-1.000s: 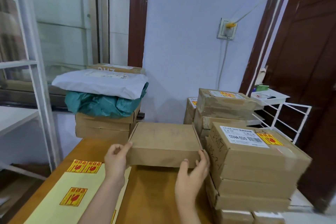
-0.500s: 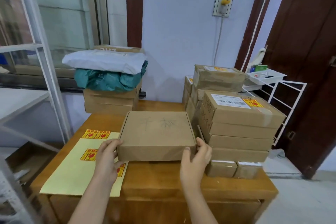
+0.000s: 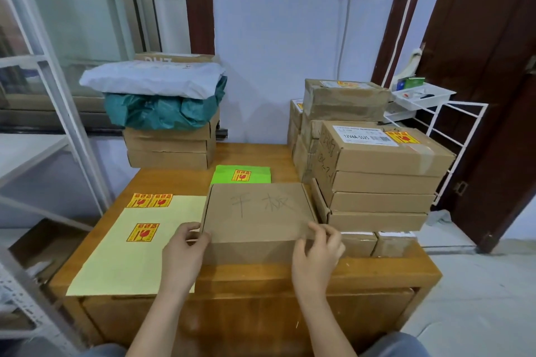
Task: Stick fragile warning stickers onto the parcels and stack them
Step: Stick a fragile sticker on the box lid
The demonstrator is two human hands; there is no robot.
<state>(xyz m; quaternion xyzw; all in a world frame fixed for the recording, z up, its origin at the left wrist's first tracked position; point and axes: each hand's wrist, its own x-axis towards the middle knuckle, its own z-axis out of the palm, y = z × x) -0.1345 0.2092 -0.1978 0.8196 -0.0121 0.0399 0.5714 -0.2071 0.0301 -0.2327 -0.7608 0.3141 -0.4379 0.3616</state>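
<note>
Fingers [image 3: 326, 230] of both hands partly hidden behind flat box [image 3: 258, 211] corners.

A flat brown cardboard parcel [image 3: 258, 211] with handwritten characters on its lid lies flat near the wooden table's front edge. Beside it, a pale yellow backing sheet [image 3: 136, 243] carries three red-and-yellow fragile stickers [image 3: 143, 232]. Stickered brown parcels [image 3: 377, 174] stand stacked right.
</note>
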